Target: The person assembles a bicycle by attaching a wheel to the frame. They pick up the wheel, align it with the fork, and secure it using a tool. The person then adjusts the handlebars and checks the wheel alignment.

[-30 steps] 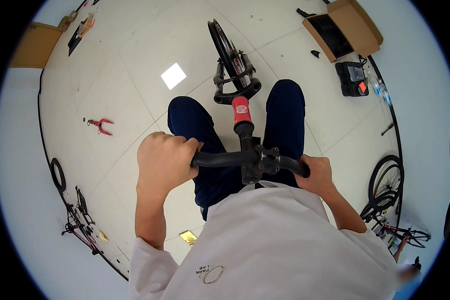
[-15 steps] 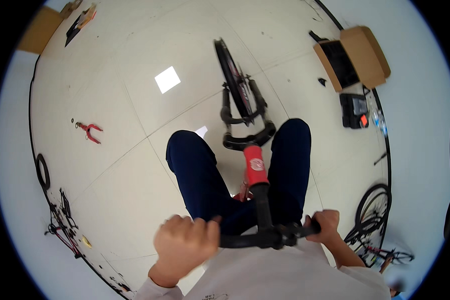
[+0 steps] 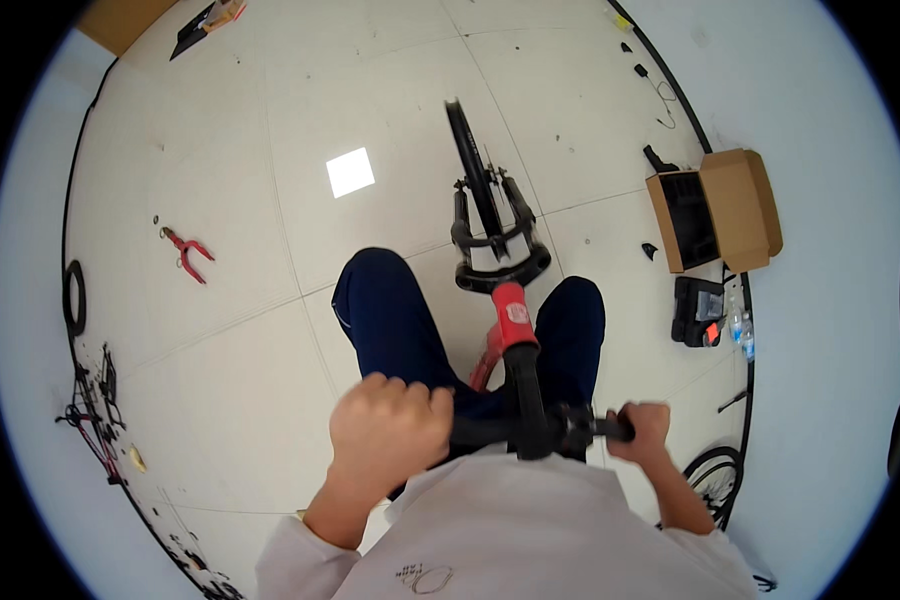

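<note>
A black handlebar [image 3: 490, 430] of a red-framed bicycle [image 3: 508, 315] crosses in front of my chest. My left hand [image 3: 390, 425] is closed over its left grip. My right hand [image 3: 645, 430] is closed over the right grip. The black fork [image 3: 495, 240] and front wheel [image 3: 470, 165] point away from me over the white tiled floor. My legs in dark blue trousers [image 3: 390, 320] straddle the frame.
Red-handled pliers [image 3: 188, 250] lie on the floor to the left. An open cardboard box [image 3: 720, 210] and a black case [image 3: 698, 310] sit at the right by the wall. Another bicycle wheel [image 3: 715, 480] is at lower right, bike parts [image 3: 95, 420] at lower left.
The view has tilted so the handlebar and both hands sit lower and nearer my chest, and the front wheel appears farther ahead. Both hands have kept their grips.
</note>
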The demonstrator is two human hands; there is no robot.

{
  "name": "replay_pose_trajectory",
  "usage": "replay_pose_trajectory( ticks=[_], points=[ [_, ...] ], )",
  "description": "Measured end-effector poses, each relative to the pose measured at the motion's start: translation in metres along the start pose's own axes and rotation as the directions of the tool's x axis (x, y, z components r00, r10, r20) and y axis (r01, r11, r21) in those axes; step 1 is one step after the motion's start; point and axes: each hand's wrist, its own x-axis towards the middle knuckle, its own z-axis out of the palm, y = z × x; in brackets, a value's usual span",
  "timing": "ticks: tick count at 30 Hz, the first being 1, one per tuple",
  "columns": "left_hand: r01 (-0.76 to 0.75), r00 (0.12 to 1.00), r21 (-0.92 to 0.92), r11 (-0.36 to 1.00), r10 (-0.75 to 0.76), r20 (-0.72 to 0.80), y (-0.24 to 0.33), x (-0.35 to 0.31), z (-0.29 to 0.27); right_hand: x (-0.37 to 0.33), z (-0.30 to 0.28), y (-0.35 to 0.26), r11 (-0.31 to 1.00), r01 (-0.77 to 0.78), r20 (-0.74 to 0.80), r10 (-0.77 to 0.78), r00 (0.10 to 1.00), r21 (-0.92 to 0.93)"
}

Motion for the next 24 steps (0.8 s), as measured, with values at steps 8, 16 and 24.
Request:
replay_pose_trajectory(
  ticks=[8, 16, 24],
  points=[
    [0.121, 0.980, -0.078, 0.990, -0.131, -0.147, -0.039, 0.032, 0.023, 0.152, -0.014, 0.046, 0.962, 0.253, 0.001, -0.254, 0.967, -0.104],
    [-0.103, 0.994, 0.090, 0.991, 0.100, 0.043, -0.074, 0.127, -0.003, 0.190, 0.014, 0.083, 0.984, 0.170, -0.019, -0.169, 0.985, 0.063],
    [-0.073, 0.987, 0.155, 0.985, 0.049, 0.153, -0.100, 0.212, -0.032, 0.254, 0.029, 0.095, 0.981, 0.077, 0.005, -0.079, 0.997, 0.180]
  ],
)
